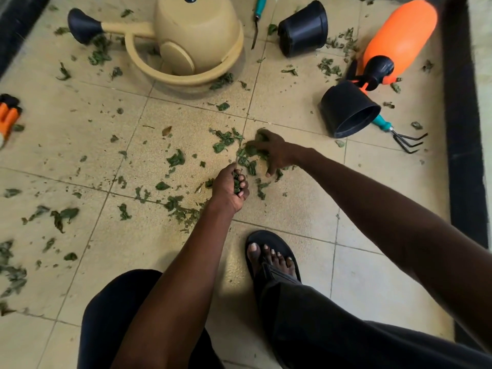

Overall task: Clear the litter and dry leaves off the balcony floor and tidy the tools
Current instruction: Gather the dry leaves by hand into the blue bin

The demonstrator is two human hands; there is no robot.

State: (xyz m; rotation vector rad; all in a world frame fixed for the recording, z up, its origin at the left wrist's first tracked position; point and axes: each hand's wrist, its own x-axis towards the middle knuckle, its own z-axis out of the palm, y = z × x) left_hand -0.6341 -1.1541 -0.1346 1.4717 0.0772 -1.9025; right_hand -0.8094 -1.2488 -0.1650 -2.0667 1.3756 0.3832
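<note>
Dry green leaves (175, 158) lie scattered over the beige tiled floor (80, 145), thickest around the middle and the left edge. My left hand (230, 189) is curled into a fist around a bunch of leaves. Just beyond it, my right hand (274, 151) reaches down onto a small heap of leaves (249, 154), fingers bent over them. A beige watering can (191, 35) lies on its side at the back. An orange sprayer bottle (399, 38) lies at the back right.
Two black plastic pots lie tipped over, one (303, 27) at the back, one (348, 110) right of centre. A teal hand rake (396, 133) pokes out beside it; a teal trowel (258, 20) is at the back. Orange gloves (9, 115) lie at the left edge. My sandalled foot (271, 259) stands near.
</note>
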